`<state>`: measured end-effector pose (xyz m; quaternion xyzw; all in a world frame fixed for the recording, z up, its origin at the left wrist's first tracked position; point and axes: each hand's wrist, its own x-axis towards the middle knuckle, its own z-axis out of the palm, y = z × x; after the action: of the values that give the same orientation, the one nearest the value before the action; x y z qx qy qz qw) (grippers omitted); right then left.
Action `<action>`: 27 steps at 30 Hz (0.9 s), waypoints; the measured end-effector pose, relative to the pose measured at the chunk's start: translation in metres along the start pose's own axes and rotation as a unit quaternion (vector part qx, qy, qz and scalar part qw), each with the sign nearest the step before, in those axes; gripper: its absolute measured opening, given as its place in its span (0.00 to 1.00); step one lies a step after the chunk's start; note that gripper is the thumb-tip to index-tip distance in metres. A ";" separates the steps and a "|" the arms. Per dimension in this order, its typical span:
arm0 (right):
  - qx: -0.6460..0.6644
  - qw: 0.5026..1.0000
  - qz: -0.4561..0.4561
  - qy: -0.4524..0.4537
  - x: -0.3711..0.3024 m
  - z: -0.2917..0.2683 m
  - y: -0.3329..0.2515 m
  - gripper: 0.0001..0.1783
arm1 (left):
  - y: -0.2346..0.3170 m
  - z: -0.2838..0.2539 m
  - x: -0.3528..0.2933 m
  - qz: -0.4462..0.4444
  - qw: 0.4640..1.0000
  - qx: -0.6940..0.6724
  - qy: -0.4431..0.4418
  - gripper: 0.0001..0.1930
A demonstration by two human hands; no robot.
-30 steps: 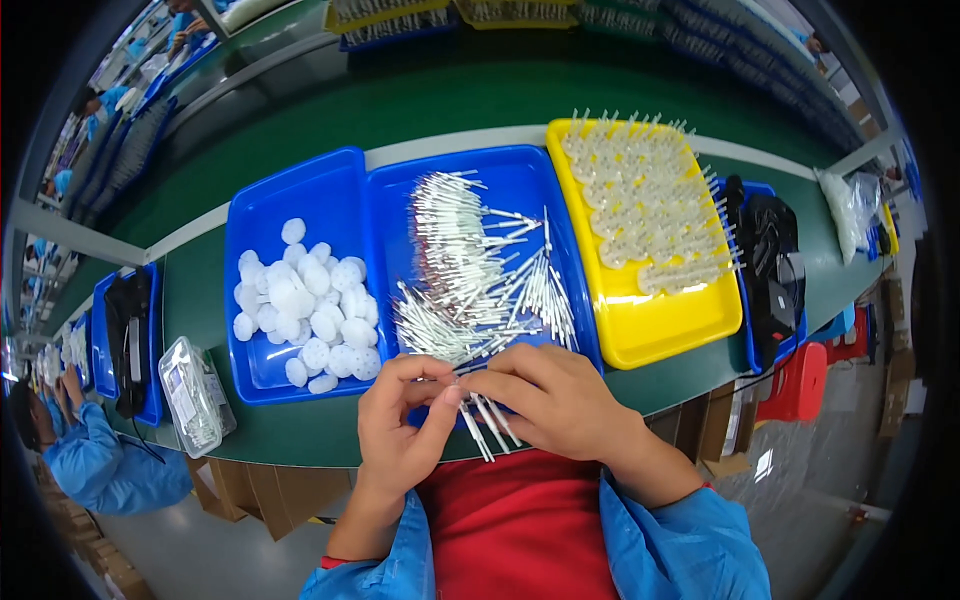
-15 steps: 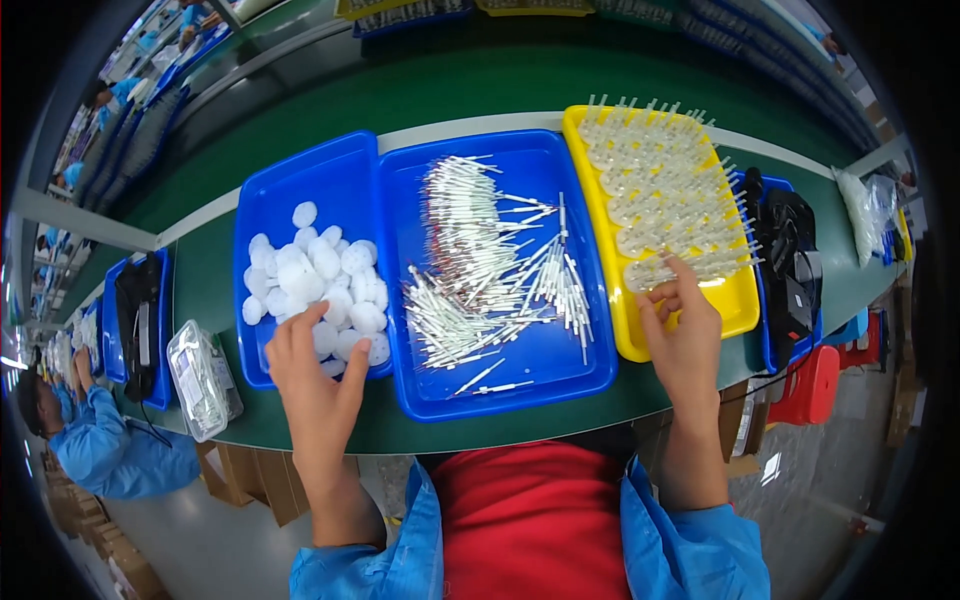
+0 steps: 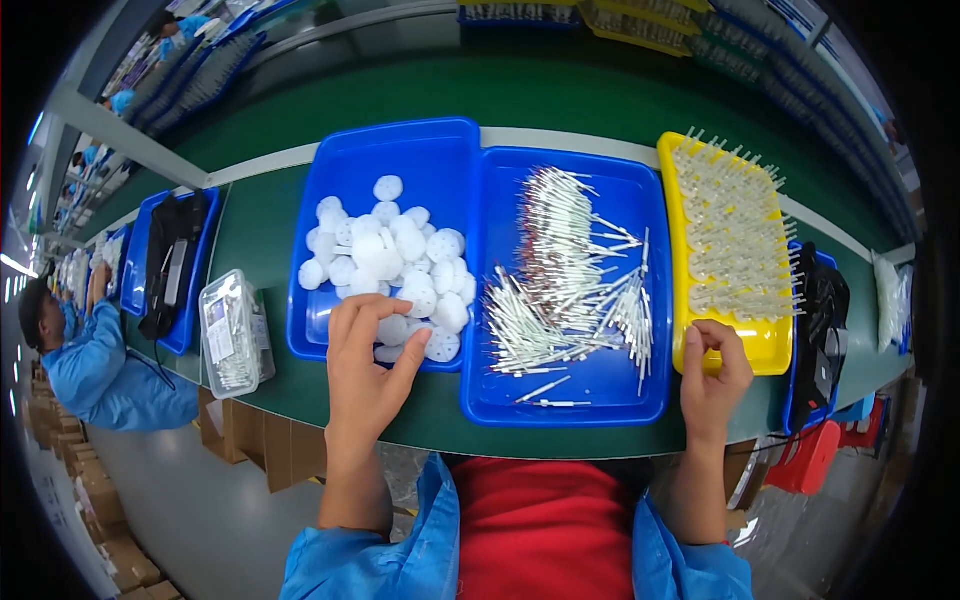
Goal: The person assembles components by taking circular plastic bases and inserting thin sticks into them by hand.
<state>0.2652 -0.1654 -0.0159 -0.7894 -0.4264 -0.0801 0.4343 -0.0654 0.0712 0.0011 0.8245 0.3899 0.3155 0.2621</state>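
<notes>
Left hand (image 3: 370, 350), thumb and forefinger spread, hangs over the nearest white discs (image 3: 410, 242) in a blue tray (image 3: 400, 150). Right of it, a second blue tray (image 3: 620, 388) holds white sticks (image 3: 555, 240). Farther over, the right hand (image 3: 716, 370), curled, its pinch unclear to me, has just drawn back from the clear pieces (image 3: 735, 230) in the yellow tray (image 3: 768, 350), leaving those rows untouched.

green bench (image 3: 262, 235) stood above grey floor (image 3: 190, 500); metal frame (image 3: 130, 140) rose at left, red stool (image 3: 805, 458) sat at right.
</notes>
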 end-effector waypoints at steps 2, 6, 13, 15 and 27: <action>-0.025 0.999 -0.025 -0.011 0.009 -0.003 -0.010 0.05 | -0.001 -0.011 0.012 0.019 0.998 0.046 0.044 0.24; 0.082 0.969 -0.140 -0.185 0.018 0.014 -0.065 0.12 | -0.031 -0.027 0.063 0.035 0.975 0.175 0.135 0.33; 0.080 0.870 -0.307 -0.379 0.009 0.071 -0.146 0.22 | -0.084 -0.009 0.105 0.002 0.964 0.264 -0.031 0.43; 0.055 0.871 -0.306 -0.379 0.001 0.084 -0.150 0.22 | -0.073 -0.004 0.096 0.012 0.966 0.258 -0.031 0.42; 0.052 0.861 -0.297 -0.410 -0.008 0.080 -0.146 0.26 | -0.075 -0.001 0.097 0.035 0.975 0.212 0.061 0.39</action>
<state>0.1316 -0.0721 0.0214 -0.5637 -0.7834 0.1475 0.2162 -0.0538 0.1923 -0.0186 0.8536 0.4337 0.2847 0.0460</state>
